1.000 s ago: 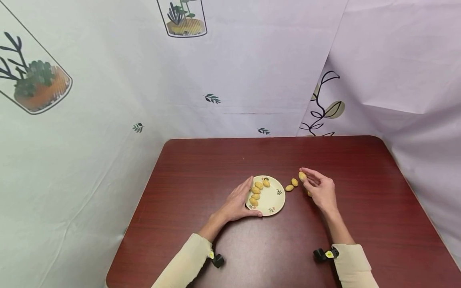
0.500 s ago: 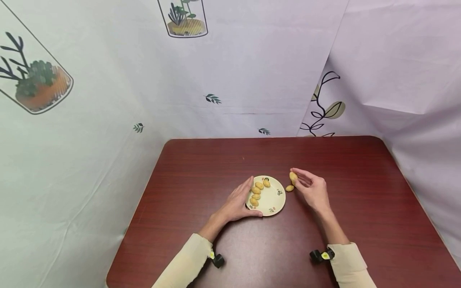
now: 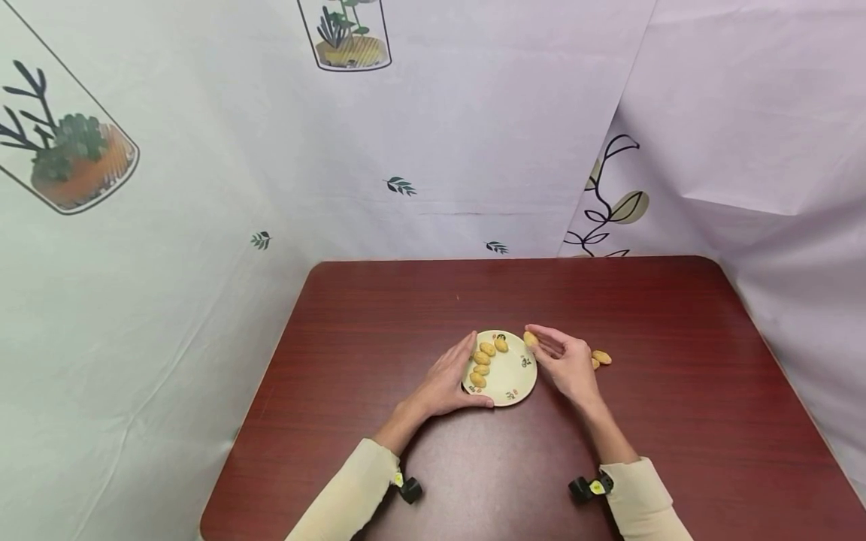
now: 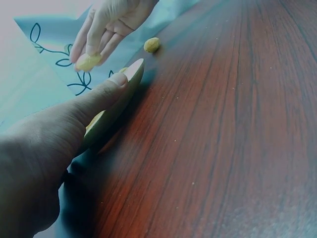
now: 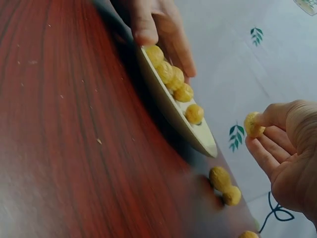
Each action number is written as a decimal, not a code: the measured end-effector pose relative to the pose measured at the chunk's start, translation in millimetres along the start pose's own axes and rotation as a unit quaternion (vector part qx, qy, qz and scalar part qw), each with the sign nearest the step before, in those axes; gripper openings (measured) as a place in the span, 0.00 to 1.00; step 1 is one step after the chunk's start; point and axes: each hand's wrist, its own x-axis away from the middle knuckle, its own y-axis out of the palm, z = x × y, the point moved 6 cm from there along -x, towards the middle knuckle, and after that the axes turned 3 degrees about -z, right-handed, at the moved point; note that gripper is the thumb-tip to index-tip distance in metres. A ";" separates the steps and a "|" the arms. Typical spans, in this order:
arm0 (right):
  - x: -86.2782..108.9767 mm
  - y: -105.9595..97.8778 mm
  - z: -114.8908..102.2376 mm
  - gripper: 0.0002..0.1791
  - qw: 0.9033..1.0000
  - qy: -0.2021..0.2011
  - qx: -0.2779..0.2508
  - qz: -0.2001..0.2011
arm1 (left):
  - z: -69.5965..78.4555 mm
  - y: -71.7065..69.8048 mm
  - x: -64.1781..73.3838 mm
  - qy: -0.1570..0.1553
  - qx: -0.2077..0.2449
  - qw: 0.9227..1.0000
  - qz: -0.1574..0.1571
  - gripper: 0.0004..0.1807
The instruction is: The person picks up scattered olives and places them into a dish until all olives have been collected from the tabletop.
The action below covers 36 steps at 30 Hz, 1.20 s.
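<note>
My left hand grips the edge of a cream plate with small printed pictures, thumb at the near rim and fingers along the left side. Several wrinkled yellow oval pieces, like nuts or small fruits, lie in the plate's left and far part, one of them near the far rim. Between thumb and fingertips, my right hand pinches another yellow oval piece. In the head view that piece overlaps the plate's right rim; the right wrist view shows it apart from the plate, up in the air.
More yellow oval pieces lie on the dark red wooden table to the right of my right hand. Close beside the plate are others, hidden by the hand in the head view. Printed fabric hangs behind the table.
My right hand has moved left with its yellow piece, from over the loose pieces to the plate's right rim. Pieces behind it on the right now show. The left hand and plate stay put.
</note>
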 end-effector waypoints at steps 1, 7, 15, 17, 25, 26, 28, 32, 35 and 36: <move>-0.1 1.8 1.0 0.19 1.000 -0.001 -0.002 -0.003 | 0.0 0.0 0.0 0.000 0.000 1.000 0.000 0.75; 0.2 13.2 3.5 0.18 1.000 -0.006 0.019 -0.012 | -0.3 0.4 0.1 -0.001 0.000 1.000 -0.001 0.74; 3.5 29.0 7.0 0.19 0.998 -0.005 0.053 -0.018 | -1.2 1.0 0.4 -0.008 0.003 1.000 -0.008 0.75; 4.5 32.6 7.7 0.18 0.999 -0.002 0.048 -0.020 | -1.3 1.2 0.4 -0.009 0.004 1.000 -0.008 0.75; 6.5 45.6 0.9 0.18 0.999 0.019 0.045 -0.019 | 0.6 0.3 -0.3 -0.008 0.000 1.000 -0.008 0.75; 6.5 46.4 5.4 0.18 0.999 0.018 0.046 -0.018 | 0.7 0.2 -0.2 -0.008 0.000 1.000 -0.008 0.75; 6.0 48.1 15.3 0.18 0.999 0.015 0.049 -0.017 | 0.8 0.3 0.0 -0.006 -0.001 1.000 -0.006 0.75; 7.9 50.4 14.9 0.18 0.999 0.008 0.049 -0.014 | 0.7 0.4 0.4 -0.004 0.001 1.000 -0.005 0.75; 9.6 51.4 13.7 0.18 0.999 0.004 0.049 -0.008 | 0.1 0.6 0.6 -0.003 0.003 1.000 -0.005 0.75; 10.0 51.9 13.6 0.19 0.999 0.004 0.049 -0.006 | 0.0 0.7 0.7 -0.003 0.003 1.000 -0.004 0.75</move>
